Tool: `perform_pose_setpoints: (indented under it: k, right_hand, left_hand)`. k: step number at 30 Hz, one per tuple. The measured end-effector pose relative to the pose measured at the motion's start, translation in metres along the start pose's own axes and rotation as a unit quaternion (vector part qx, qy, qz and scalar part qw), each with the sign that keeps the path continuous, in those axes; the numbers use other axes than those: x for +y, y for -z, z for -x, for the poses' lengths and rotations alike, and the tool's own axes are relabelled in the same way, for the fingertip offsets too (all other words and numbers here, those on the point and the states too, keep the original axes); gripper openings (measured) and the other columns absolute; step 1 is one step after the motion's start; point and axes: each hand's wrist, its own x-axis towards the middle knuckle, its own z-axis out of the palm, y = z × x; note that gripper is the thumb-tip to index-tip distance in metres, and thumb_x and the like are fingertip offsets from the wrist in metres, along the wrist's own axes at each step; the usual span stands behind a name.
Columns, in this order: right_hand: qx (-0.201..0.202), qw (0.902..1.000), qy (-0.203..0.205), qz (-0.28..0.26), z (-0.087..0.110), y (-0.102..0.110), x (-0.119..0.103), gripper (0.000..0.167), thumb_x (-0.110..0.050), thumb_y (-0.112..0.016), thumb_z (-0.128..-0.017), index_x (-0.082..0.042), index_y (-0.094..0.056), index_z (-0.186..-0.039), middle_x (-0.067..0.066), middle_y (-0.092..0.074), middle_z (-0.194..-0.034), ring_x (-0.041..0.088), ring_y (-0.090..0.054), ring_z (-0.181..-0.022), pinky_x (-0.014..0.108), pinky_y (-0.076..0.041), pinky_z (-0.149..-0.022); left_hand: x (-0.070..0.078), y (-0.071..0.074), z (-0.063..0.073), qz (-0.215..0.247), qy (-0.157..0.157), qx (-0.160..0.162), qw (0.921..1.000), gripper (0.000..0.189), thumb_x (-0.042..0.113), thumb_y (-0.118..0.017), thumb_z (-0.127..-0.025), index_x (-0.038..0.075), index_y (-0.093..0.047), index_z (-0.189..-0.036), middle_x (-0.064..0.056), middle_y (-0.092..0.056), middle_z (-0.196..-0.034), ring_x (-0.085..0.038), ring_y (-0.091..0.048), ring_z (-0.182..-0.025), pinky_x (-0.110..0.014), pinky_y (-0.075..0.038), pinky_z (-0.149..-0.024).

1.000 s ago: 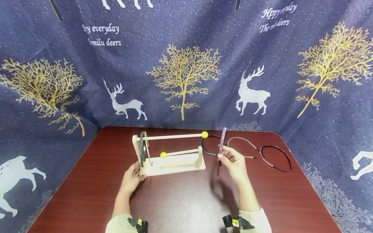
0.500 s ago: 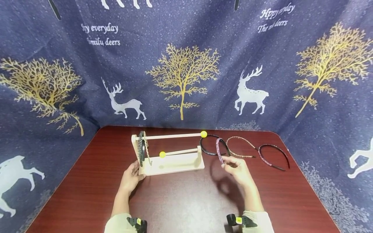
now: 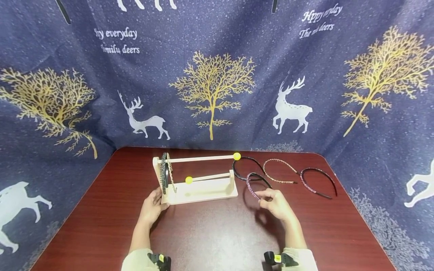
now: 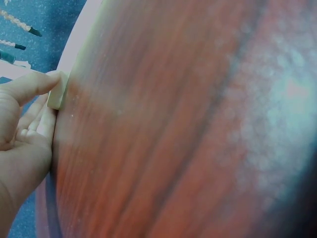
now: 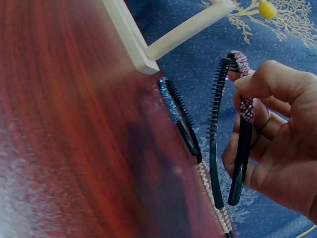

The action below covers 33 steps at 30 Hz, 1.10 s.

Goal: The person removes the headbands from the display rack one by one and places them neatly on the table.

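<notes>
My left hand (image 3: 151, 207) grips the left end of a pale wooden rack (image 3: 203, 193), its thumb on the base corner in the left wrist view. Two rods with yellow ball ends belong to the rack. On the upper rod, at the left, hang a dark glittery headband (image 3: 164, 175) and a beige braided headband (image 3: 171, 175). Right of the rack, my right hand (image 3: 276, 205) pinches a pink glittery headband (image 3: 251, 188) between thumb and fingers. In the right wrist view that headband (image 5: 246, 109) is held above the table, its black toothed inner side and both tips showing.
On the red-brown table (image 3: 210, 233) lie a black headband (image 3: 237, 174) with blue glitter, a beige braided headband (image 3: 288, 163) and a pink-and-black headband (image 3: 306, 184), in a row to the right. A blue cloth (image 3: 217, 30) with deer and trees hangs behind.
My right hand has come nearer and slightly right, tipping the pink headband from upright to a lower, flatter slant. The left hand keeps its grip on the rack.
</notes>
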Motion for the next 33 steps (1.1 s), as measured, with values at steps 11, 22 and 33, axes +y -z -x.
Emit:
perform_pose_setpoints:
  k: [11, 22, 33]
  right_hand:
    - [-0.072, 0.9966, -0.02, 0.035, 0.001, -0.005, 0.019, 0.027, 0.004, -0.065, -0.071, 0.007, -0.069, -0.097, 0.009, -0.066, -0.078, 0.01, -0.056, -0.07, 0.023, -0.05, -0.066]
    - [-0.133, 0.9884, -0.07, -0.017, -0.001, -0.017, 0.033, 0.018, 0.01, -0.063, -0.072, 0.011, -0.067, -0.09, 0.015, -0.064, -0.068, 0.011, -0.052, -0.052, 0.025, -0.048, -0.044]
    - [-0.126, 0.9891, -0.072, 0.026, -0.007, -0.025, 0.03, 0.012, 0.007, -0.064, -0.068, 0.003, -0.069, -0.078, 0.012, -0.066, -0.067, 0.007, -0.053, -0.056, 0.02, -0.046, -0.048]
  left_hand:
    - [0.006, 0.002, -0.003, -0.011, 0.068, -0.016, 0.9975, 0.072, -0.017, -0.059, -0.077, -0.012, -0.024, -0.14, -0.03, -0.029, -0.142, -0.036, -0.028, -0.132, -0.036, -0.03, -0.107]
    - [0.007, 0.001, -0.003, -0.018, 0.063, -0.014, 0.9978, 0.072, -0.017, -0.06, -0.077, -0.011, -0.027, -0.14, -0.03, -0.029, -0.142, -0.036, -0.028, -0.132, -0.036, -0.029, -0.108]
    - [0.006, 0.001, -0.003, -0.013, 0.059, -0.013, 0.9981, 0.071, -0.018, -0.059, -0.076, -0.012, -0.027, -0.139, -0.031, -0.03, -0.141, -0.038, -0.028, -0.131, -0.038, -0.03, -0.107]
